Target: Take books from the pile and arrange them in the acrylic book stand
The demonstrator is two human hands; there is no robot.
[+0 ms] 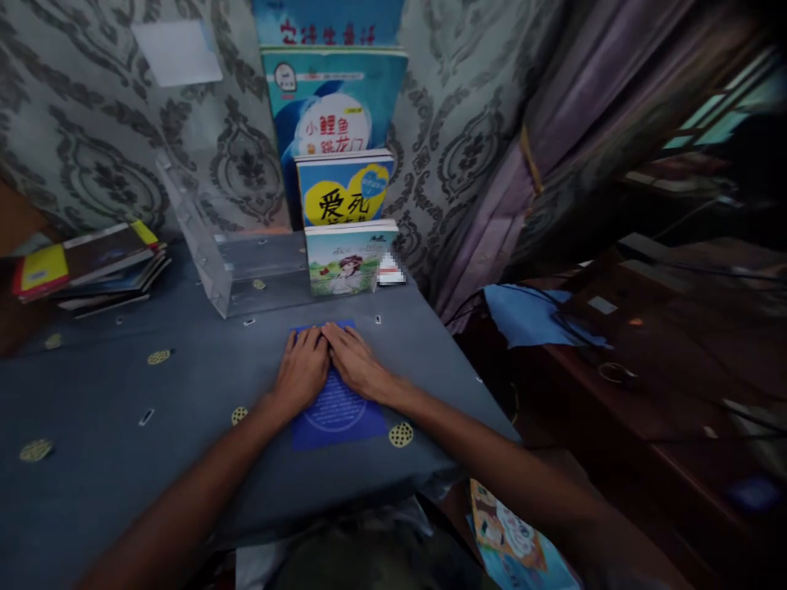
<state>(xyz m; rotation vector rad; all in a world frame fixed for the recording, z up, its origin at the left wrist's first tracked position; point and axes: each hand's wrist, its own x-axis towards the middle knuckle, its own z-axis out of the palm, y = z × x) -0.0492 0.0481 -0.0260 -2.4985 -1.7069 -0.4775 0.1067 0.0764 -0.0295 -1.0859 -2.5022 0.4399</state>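
Note:
A blue book lies flat on the grey-blue tablecloth, close to the table's front right corner. My left hand and my right hand rest side by side on its far half, palms down, fingers flat and touching the cover. Just beyond the hands, three picture books stand stepped in a clear acrylic rack: a small one in front, a yellow and blue one behind it, and a large teal one at the back.
A pile of flat books lies at the table's far left. Patterned wallpaper rises behind the table and a purple curtain hangs to the right. A dark wooden desk with a blue cloth stands at right. Another picture book lies below the table edge.

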